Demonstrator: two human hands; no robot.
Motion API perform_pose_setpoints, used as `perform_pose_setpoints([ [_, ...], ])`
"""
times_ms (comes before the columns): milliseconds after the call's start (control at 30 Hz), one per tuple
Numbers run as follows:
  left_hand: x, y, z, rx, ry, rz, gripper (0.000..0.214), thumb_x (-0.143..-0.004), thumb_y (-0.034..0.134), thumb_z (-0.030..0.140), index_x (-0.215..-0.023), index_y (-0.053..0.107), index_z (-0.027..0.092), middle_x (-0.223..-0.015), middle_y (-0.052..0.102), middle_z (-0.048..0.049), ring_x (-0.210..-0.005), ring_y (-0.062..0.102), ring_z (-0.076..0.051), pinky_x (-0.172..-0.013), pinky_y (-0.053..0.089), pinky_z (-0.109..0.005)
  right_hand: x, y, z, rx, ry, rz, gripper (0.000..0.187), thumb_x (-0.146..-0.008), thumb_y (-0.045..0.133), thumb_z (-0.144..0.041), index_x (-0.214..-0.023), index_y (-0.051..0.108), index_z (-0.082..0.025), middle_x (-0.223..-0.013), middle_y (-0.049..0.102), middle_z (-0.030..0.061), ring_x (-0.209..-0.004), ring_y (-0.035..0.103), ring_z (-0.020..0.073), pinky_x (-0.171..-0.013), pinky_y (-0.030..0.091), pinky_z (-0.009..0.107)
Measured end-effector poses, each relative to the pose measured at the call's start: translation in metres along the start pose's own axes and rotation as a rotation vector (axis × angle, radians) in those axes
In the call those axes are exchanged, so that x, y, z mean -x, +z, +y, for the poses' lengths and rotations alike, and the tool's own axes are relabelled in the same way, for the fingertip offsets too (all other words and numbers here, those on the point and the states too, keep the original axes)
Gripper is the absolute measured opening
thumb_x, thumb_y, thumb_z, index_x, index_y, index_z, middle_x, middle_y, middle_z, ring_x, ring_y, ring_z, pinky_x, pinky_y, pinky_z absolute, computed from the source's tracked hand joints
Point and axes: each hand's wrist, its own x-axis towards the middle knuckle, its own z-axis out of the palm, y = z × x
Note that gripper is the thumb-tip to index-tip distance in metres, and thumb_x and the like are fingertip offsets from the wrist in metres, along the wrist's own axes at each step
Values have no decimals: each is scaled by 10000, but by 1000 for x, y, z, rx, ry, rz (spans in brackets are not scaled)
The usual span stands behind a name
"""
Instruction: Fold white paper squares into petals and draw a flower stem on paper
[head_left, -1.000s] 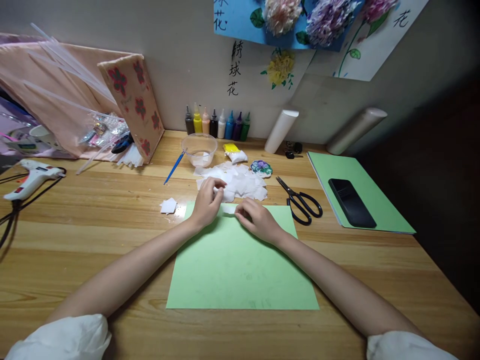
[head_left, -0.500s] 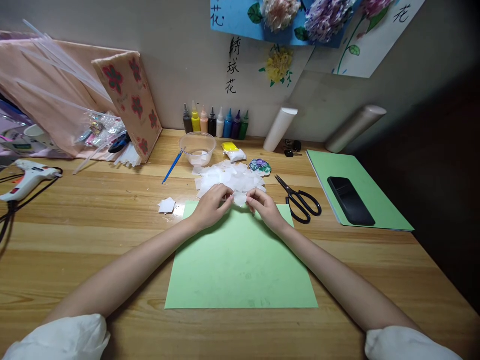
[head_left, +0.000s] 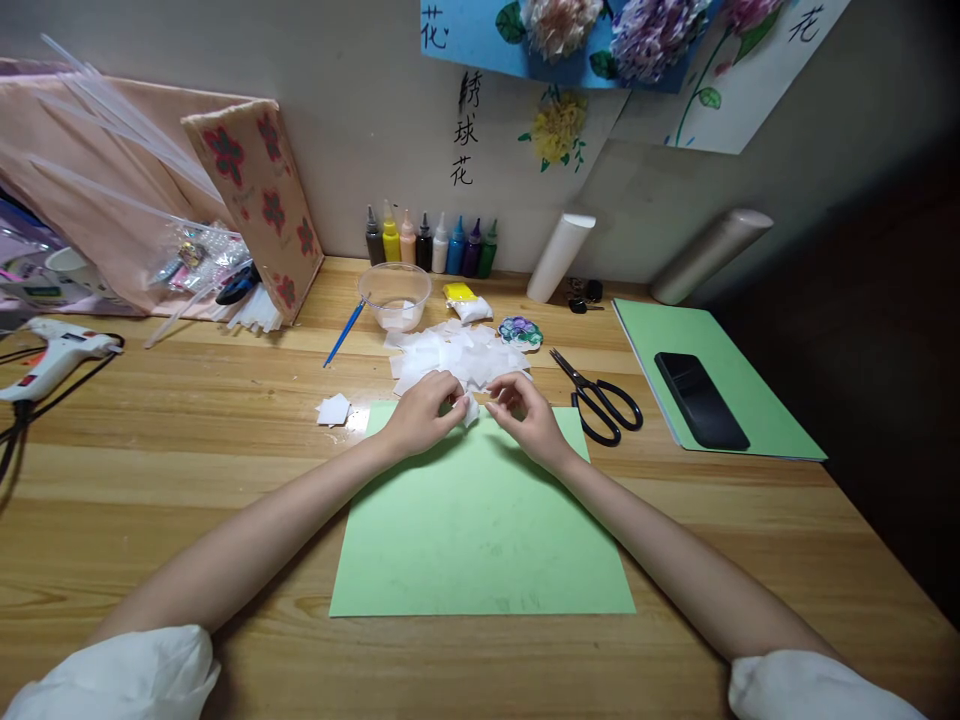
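Note:
My left hand pinches a small piece of white tissue paper, which looks folded or crumpled at its fingertips. Just to the right, my right hand has its fingers curled but apart, with no paper visible between thumb and forefinger. Both hands are above the far edge of a light green sheet. Beyond them lies a loose pile of white tissue pieces. A small stack of white paper cutouts sits left of the sheet.
Black-handled scissors lie right of the hands. Behind stand a clear bowl, a blue brush and several paint bottles. A phone rests on green paper at the right; a glue gun lies far left.
The tissue piece was spread between both hands; now it is bunched at my left fingertips. My right fingers have come away from it and opened a little.

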Motion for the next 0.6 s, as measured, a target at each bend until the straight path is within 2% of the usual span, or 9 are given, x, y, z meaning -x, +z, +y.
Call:
perform_pose_setpoints([
  [133, 1, 1, 0, 4, -14, -27, 173, -856, 470, 262, -705, 493, 180, -681, 523, 3, -657, 462, -136, -595, 349, -259, 4, 3, -5, 223, -166, -53, 112, -816, 606, -295, -889, 613, -211, -832, 520, 37, -735, 505, 160, -649, 420, 288],
  [267, 2, 0, 1, 64, -24, -71, 217, -882, 445, 310, -733, 530, 177, -684, 555, 4, -630, 478, -125, -579, 348, -249, 5, 5, -7, 317, -211, -89, 104, -829, 597, -289, -870, 648, -207, -802, 539, 45, -803, 518, 186, -717, 413, 316],
  [433, 1, -3, 2, 139, -15, -85, 225, -896, 428, 332, -820, 573, 177, -766, 597, -19, -670, 502, -132, -595, 379, -251, 2, 3, -5, 176, -120, -118, 140, -826, 602, -324, -840, 671, -203, -792, 538, 35, -743, 514, 158, -665, 408, 287],
  [600, 2, 0, 1, 84, 51, -33, 114, -824, 518, 276, -870, 562, 181, -801, 585, -16, -681, 507, -126, -611, 394, -245, -3, 0, -1, 15, 17, -131, 223, -816, 601, -395, -829, 704, -198, -753, 540, 24, -655, 472, 135, -582, 367, 268],
])
